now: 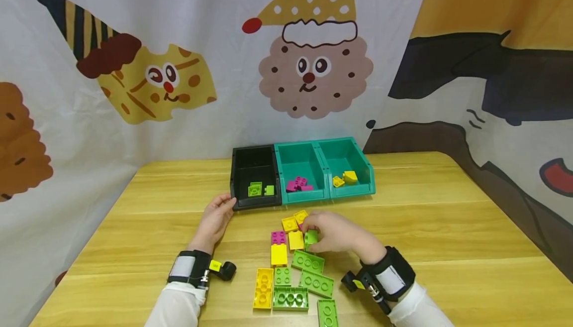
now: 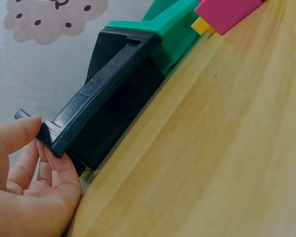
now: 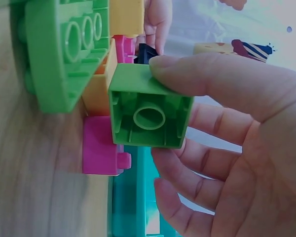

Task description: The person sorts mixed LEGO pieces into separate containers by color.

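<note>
Watching the head view, I have the right grip [image 1: 340, 233] pinching a green block [image 1: 311, 239] just below and right of the frame's centre, thumb and fingertips clamped on it. In the right wrist view its hollow underside, with one round tube, faces the camera; that face looks nearly square, so I can't tell a long axis.

My left grip [image 1: 216, 220], left of centre, pinches the lower-left corner of the black bin [image 1: 253, 159], which stands against two teal bins [image 1: 299, 155] to its right.

Crowding the green block on the desk [image 1: 447, 212] are a yellow block [image 1: 296, 240] at its left and a long green brick [image 1: 308, 262] just below, slanting down to the right. The right grip partly hides a magenta block [image 1: 301, 227] above it.
</note>
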The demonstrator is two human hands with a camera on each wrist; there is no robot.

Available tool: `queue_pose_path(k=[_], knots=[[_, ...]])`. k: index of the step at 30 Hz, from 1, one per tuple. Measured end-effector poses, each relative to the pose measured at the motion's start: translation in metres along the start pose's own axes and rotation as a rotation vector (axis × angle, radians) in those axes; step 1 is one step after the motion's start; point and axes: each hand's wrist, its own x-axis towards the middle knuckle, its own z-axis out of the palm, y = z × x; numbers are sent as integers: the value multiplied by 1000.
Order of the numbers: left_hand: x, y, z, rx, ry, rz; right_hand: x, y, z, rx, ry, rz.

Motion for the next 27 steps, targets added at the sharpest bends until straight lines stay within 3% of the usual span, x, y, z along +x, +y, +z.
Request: queue_pose_path(k=[8,13,27], knots=[[0,-1,1,4,1,-3,5,-2,-4,6,16,4],[0,0,2,-11,-1,3,13,-7,-15,-12,75,-37],[0,1,2,-16,8,8,65,-22,-33,-40,204,-28]])
